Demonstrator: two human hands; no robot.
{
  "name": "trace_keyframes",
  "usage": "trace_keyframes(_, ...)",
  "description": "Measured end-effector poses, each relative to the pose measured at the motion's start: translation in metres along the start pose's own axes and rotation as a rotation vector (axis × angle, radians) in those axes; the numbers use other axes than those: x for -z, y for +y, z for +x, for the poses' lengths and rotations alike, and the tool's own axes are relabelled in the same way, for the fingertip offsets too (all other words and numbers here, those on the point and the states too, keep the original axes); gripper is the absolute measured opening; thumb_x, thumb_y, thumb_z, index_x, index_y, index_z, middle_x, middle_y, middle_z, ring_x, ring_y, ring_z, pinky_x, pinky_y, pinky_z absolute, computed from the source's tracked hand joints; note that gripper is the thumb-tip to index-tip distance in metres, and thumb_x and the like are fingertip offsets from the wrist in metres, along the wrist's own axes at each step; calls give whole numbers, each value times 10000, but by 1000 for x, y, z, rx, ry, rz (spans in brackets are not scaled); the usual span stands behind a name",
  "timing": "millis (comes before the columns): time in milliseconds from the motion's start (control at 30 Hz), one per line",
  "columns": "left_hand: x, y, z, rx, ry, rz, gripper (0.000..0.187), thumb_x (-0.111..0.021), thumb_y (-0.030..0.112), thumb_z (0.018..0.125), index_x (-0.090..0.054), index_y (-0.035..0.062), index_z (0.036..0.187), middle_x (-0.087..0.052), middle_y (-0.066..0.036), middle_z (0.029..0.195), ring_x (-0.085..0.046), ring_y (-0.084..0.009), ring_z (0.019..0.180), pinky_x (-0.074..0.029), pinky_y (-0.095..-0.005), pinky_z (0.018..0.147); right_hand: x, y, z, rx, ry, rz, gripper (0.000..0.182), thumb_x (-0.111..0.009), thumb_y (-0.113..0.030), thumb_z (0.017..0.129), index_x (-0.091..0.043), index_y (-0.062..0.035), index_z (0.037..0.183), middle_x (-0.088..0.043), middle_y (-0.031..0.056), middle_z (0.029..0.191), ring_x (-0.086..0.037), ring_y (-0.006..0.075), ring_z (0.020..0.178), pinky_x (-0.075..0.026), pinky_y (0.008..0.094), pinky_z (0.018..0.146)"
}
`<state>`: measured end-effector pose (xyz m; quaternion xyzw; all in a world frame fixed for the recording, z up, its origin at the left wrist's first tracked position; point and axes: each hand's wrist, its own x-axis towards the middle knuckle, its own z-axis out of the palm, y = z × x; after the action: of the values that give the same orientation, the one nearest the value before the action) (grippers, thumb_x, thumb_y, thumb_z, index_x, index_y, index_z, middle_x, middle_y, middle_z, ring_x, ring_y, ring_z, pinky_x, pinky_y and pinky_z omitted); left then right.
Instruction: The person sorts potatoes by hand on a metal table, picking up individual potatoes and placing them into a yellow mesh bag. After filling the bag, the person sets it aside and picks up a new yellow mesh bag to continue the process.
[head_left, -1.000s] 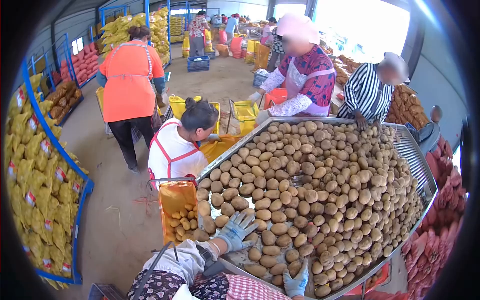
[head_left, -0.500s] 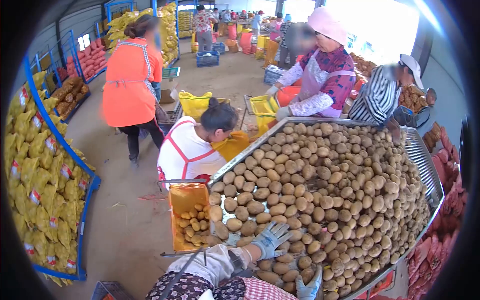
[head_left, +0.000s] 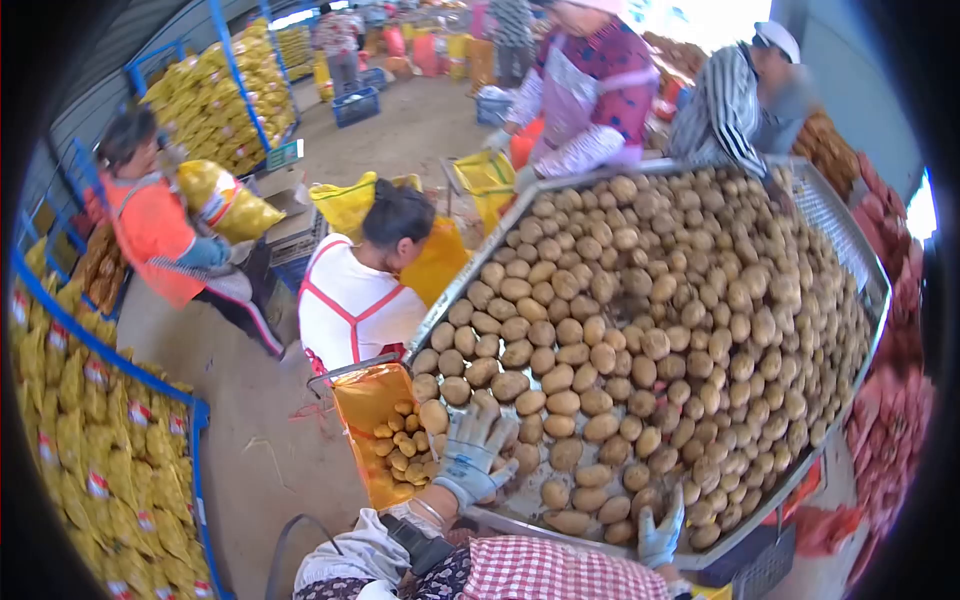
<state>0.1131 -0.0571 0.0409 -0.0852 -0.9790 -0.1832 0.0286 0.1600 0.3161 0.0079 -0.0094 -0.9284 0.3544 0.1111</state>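
Potatoes (head_left: 640,330) heaped across metal tabltop, thinnest at near-left corner | left hand (head_left: 472,452) flat on them there, fingers spread, beside orange bag (head_left: 385,430) hung open for drop-in | right hand (head_left: 660,535) at near edge, fingers apart

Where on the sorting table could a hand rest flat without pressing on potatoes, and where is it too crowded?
The bare metal shows at the near edge of the sorting table, between the left hand and the right hand. A thin strip of mesh runs along the far right rim. Elsewhere the potatoes lie packed.

Potatoes (head_left: 640,340) crowding tray (head_left: 835,225)
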Motion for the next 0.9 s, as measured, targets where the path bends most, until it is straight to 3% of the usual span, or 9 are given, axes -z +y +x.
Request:
trace_keyframes(167, -17, 20, 5, -140, 2, -29, 783, -628, 490, 772, -386, 132, 1425, -274, -194, 1497, -207, -418, 1387, -108, -564, 1132, 14, -7, 1, -281, 169, 222, 376, -434, -166, 981, -501, 12, 1305, -560, 170, 1244, -505, 258, 1183, -378, 358, 1023)
trace_keyframes(267, -27, 51, 24, -352, -75, 14, 751, -623, 479, 786, -398, 141, 1418, -259, -183, 1509, -189, -404, 1400, -93, -557, 1138, 14, 30, -2, -475, 309, 197, 347, -456, -168, 975, -536, 1, 1267, -590, 154, 1198, -542, 242, 1129, -411, 340, 983)
trace_keyframes(367, -48, 65, 54, -530, -183, 16, 742, -619, 469, 797, -387, 148, 1424, -247, -182, 1515, -171, -391, 1412, -79, -544, 1148, 28, 43, -3, -386, 329, 335, 334, -477, -183, 970, -555, -4, 1240, -611, 143, 1157, -564, 229, 1092, -436, 330, 948)
trace_keyframes(433, -62, 52, 79, -508, -232, 34, 751, -602, 481, 807, -366, 141, 1434, -238, -180, 1520, -170, -379, 1414, -59, -528, 1159, 39, 31, -5, -599, 133, 388, 335, -515, -212, 956, -568, -7, 1216, -609, 153, 1159, -564, 219, 1092, -439, 322, 939)
trace_keyframes(500, -69, 38, 90, -543, -102, 118, 794, -614, 517, 782, -364, 136, 1433, -243, -179, 1514, -168, -385, 1413, -64, -528, 1156, 39, 9, -2, -547, 81, 169, 430, -592, -272, 903, -546, -17, 1245, -595, 191, 1178, -563, 269, 1111, -431, 356, 958)
trace_keyframes(600, -51, 39, 99, -422, -104, 137, 856, -638, 548, 743, -352, 139, 1438, -230, -181, 1518, -159, -390, 1413, -78, -530, 1153, 22, -12, 5, -162, -62, -190, 654, -685, -381, 782, -487, -44, 1305, -561, 246, 1209, -537, 397, 1120, -416, 452, 978)
trace_keyframes(700, -51, 32, 73, -393, -167, 134, 893, -672, 541, 710, -348, 140, 1440, -215, -178, 1525, -158, -395, 1411, -95, -534, 1148, 20, -25, 6, -153, -45, -101, 414, -676, -323, 798, -619, -61, 1114, -637, 201, 1045, -594, 364, 994, -459, 435, 901)
trace_keyframes(800, -33, 33, 36, -447, -249, 90, 723, -664, 443, 753, -450, 127, 1368, -270, -187, 1499, -219, -396, 1386, -147, -540, 1134, 36, -9, 4, -102, 80, 22, 160, -643, -199, 838, -668, -43, 860, -661, 135, 813, -633, 311, 814, -479, 415, 786)
trace_keyframes(900, -37, 23, 21, -496, -189, -18, 536, -652, 368, 782, -559, 93, 1233, -388, -186, 1422, -328, -394, 1326, -195, -535, 1123, 39, -9, 20, -224, 185, 107, 166, -638, -201, 845, -673, -47, 895, -667, 132, 837, -640, 307, 828, -483, 407, 807)
